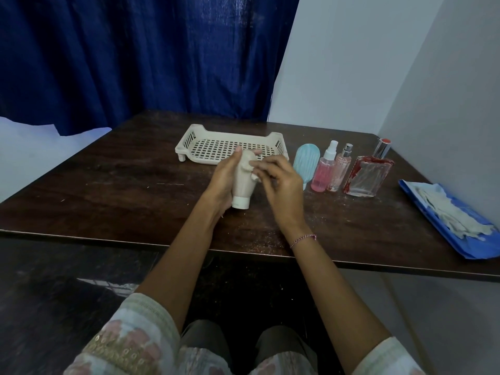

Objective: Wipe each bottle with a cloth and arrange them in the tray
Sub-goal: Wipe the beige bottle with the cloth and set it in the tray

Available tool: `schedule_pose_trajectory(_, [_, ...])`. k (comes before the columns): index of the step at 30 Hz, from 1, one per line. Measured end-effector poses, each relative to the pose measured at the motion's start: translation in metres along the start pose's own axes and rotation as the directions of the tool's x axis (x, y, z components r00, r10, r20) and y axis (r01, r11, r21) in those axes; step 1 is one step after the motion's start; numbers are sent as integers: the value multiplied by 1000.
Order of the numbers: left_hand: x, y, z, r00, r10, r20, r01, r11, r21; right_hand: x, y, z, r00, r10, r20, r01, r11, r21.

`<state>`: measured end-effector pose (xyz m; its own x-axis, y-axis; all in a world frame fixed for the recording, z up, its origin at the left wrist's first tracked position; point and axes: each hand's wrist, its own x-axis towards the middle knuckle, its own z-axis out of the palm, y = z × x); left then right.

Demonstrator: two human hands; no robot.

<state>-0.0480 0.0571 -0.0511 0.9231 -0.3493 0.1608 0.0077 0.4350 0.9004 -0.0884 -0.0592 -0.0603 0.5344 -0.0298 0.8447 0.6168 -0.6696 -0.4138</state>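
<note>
Beige tube bottle (pixel 242 182) sits cap-down, gripped in my left hand (pixel 221 182), just above the counter (pixel 135 185) in front of the tray (pixel 189 136). My right hand (pixel 281 190) pinches a small cloth (pixel 246 164) against its upper end.

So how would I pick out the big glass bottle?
Start at the dark wooden table and find the row of bottles right of the cream tray. It stands at the row's right end: the flat clear glass bottle, widest there, red-edged with a shiny silver cap.

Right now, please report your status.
Left hand grips bottle. Right hand pinches cloth against it. Tray behind, no bottle in it yet.
</note>
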Motion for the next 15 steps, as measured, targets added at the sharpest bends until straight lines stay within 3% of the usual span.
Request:
schedule_pose_trajectory(3, [-3, -3, 4, 999, -45, -5, 45, 994, 96, 4, 4, -2, 984, 119, -135, -116, 993, 33])
schedule_pose_trajectory(5, [-2, -4, 4, 998, -47, -32, 50, 993, 104, 5, 5, -1, 981, 146, -129, -138, 988, 69])
schedule_pose_trajectory(10, [3, -1, -1, 992, 38, -122, -37, 999, 12, 1, 4, 3, 990, 139, 26, -142, 974, 179])
schedule_pose_trajectory(15, [11, -3, -14, 917, 141, -373, -168, 985, -40, -5, 1, 7, 970, 105, 221, -152, 966, 210])
